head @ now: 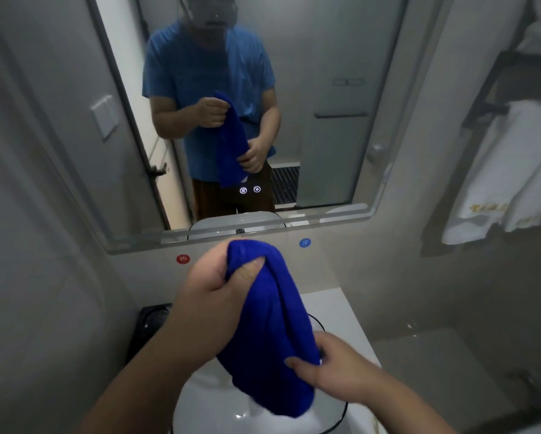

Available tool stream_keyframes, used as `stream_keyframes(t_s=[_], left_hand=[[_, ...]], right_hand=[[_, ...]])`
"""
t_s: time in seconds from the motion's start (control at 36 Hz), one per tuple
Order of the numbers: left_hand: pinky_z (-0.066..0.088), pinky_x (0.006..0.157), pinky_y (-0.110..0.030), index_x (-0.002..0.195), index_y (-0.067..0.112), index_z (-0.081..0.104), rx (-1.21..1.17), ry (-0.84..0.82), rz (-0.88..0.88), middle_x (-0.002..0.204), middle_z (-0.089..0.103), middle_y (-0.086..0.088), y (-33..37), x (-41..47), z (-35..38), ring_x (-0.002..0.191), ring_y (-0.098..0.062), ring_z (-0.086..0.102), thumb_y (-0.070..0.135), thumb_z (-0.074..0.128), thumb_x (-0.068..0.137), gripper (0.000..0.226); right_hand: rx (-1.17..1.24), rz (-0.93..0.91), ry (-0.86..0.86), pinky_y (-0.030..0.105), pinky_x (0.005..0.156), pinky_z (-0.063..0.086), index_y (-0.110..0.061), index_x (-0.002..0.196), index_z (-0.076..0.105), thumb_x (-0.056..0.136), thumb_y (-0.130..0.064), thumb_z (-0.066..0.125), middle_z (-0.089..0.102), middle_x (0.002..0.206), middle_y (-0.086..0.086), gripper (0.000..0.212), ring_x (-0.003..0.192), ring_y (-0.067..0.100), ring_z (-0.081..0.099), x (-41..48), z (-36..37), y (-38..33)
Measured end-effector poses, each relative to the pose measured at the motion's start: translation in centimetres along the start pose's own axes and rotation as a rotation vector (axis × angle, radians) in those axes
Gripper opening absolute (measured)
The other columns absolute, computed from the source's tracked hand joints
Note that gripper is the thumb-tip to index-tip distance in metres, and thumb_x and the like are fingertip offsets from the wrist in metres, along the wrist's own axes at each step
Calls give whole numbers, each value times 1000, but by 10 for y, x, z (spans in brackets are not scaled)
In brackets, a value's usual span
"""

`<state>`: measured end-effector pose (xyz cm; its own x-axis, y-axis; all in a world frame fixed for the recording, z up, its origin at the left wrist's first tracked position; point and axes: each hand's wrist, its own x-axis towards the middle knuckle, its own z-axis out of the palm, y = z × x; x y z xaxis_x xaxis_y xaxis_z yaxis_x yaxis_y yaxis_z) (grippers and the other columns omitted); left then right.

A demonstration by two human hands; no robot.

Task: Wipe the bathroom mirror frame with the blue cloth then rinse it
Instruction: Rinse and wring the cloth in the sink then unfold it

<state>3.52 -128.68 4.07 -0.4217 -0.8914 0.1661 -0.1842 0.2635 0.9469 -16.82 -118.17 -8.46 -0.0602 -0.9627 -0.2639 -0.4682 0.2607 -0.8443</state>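
Note:
A blue cloth (270, 324) hangs bunched between both my hands above the white basin (206, 402). My left hand (213, 286) grips its upper end just below the mirror's bottom edge. My right hand (328, 366) pinches its lower part on the right side. The mirror (325, 104) fills the wall ahead, with a pale bevelled frame (294, 225) along its bottom and sides. Two small lit touch icons (249, 190) glow near the mirror's lower middle. The mirror reflects a person in a blue shirt holding the same cloth.
A red dot (183, 259) and a blue dot (305, 243) sit on the wall under the mirror. White towels (498, 183) hang from a black rack (494, 86) at the right. A wall switch (104, 117) is at the left. A dark object (151, 327) stands left of the basin.

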Motion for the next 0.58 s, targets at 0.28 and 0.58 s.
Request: stream_keyframes(t_s=[0.28, 0.58], left_hand=[[44, 66, -32, 81, 21, 66, 28, 331, -58, 72, 69, 5, -7, 17, -31, 62, -3, 65, 37, 57, 109, 34], [47, 64, -41, 103, 17, 54, 25, 90, -777, 99, 57, -10, -94, 27, -2, 85, -30, 58, 40, 64, 106, 26]], right_hand=[[452, 47, 58, 38, 90, 59, -18, 118, 79, 90, -42, 84, 81, 114, 13, 37, 103, 34, 77, -17, -36, 30], [864, 424, 470, 53, 83, 65, -6, 115, 78, 89, -34, 86, 82, 106, 20, 39, 94, 40, 81, -4, -85, 3]])
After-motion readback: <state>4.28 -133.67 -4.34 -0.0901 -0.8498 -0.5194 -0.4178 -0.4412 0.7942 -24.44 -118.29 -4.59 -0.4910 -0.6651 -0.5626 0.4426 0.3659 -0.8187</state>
